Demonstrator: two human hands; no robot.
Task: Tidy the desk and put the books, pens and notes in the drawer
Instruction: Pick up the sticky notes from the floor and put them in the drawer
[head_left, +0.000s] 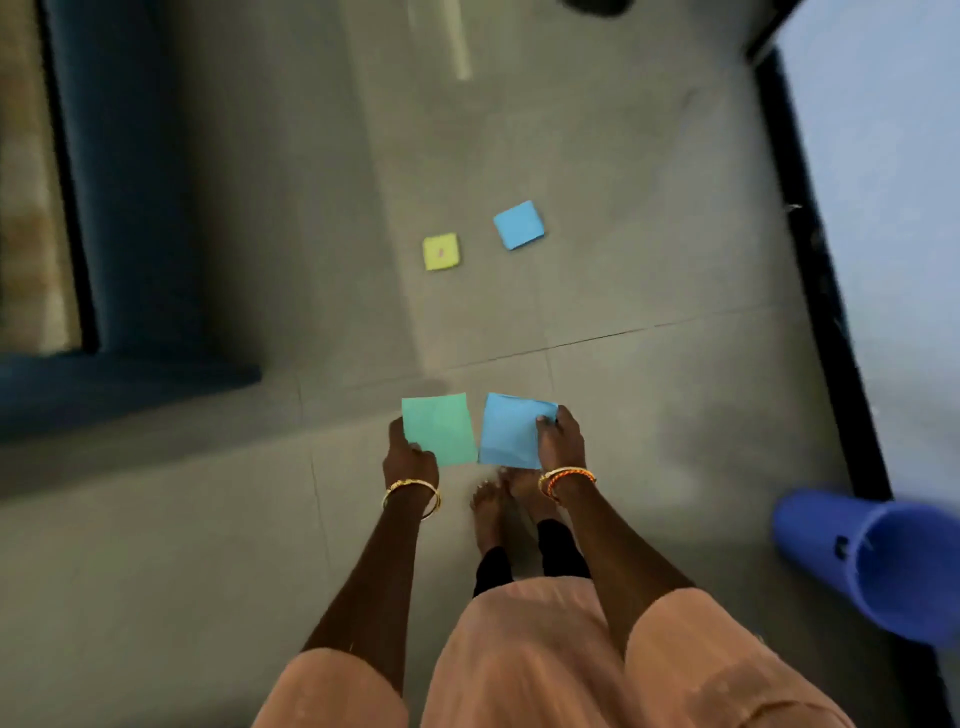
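The left hand (408, 457) is pinching a green note (439, 428) by its lower-left corner, and the right hand (561, 439) is gripping a blue note (511, 431) by its right edge; both sheets are lying nearly flat, long axes pointing toward 12 o'clock, side by side and almost touching. Ahead at 12 o'clock, a yellow note (441, 251) and a second blue note (519, 225) are resting on the grey tiled floor (649, 389). A blue bucket (872, 566) is lying at 4 o'clock.

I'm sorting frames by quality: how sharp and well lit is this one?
Head view: dim, flat light; motion blur smears the edges, worst on the blue bucket; the held green note and blue note stay readable; wide-angle lens bends the floor lines.
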